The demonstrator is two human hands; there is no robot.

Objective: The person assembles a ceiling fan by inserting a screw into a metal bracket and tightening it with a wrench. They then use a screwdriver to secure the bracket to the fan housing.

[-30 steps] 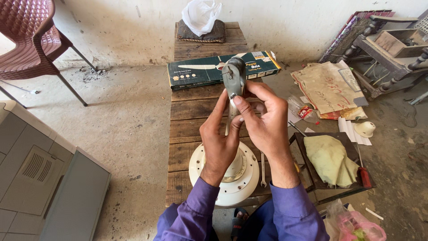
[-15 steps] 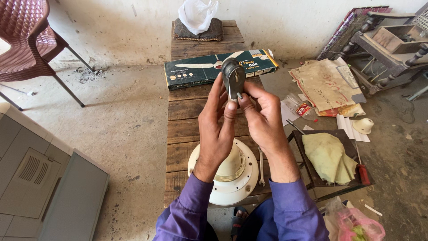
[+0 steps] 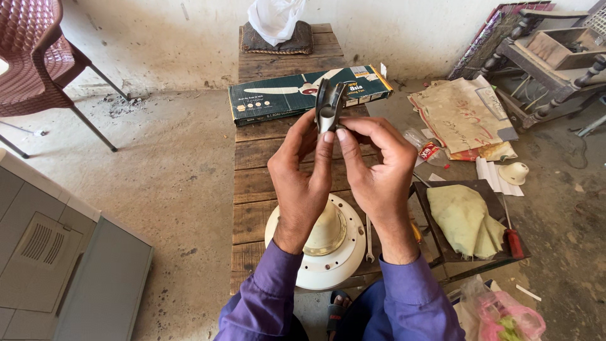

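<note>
1. Both hands are raised above the middle of the wooden worktop (image 3: 278, 183), holding a small grey metal bracket (image 3: 329, 104) between them. The left hand (image 3: 302, 173) and the right hand (image 3: 377, 167) each have fingers clenched on its lower end.
2. Compared with a second ago, the bracket sits much the same, upright above the fingertips; the hands have only shifted slightly, and the left thumb now presses closer against the part's base.
3. That small change suggests the fingers are still working something at the bracket's foot. Whatever it is stays hidden behind the fingertips, so I cannot tell what.
4. Below the wrists, at the near edge of the worktop, the white ceiling fan motor housing (image 3: 331, 256) lies unchanged, with a spanner (image 3: 368, 237) just beside it on the right.
5. Across the far part of the worktop lies a dark green fan carton (image 3: 278, 98); behind it, at the far edge, a folded mat with a white plastic bag (image 3: 274, 19) on it.
6. Off the right edge, a dark tray (image 3: 435, 237) holds a yellow cloth (image 3: 464, 218), and a red-handled screwdriver (image 3: 514, 240) lies against it.
</note>
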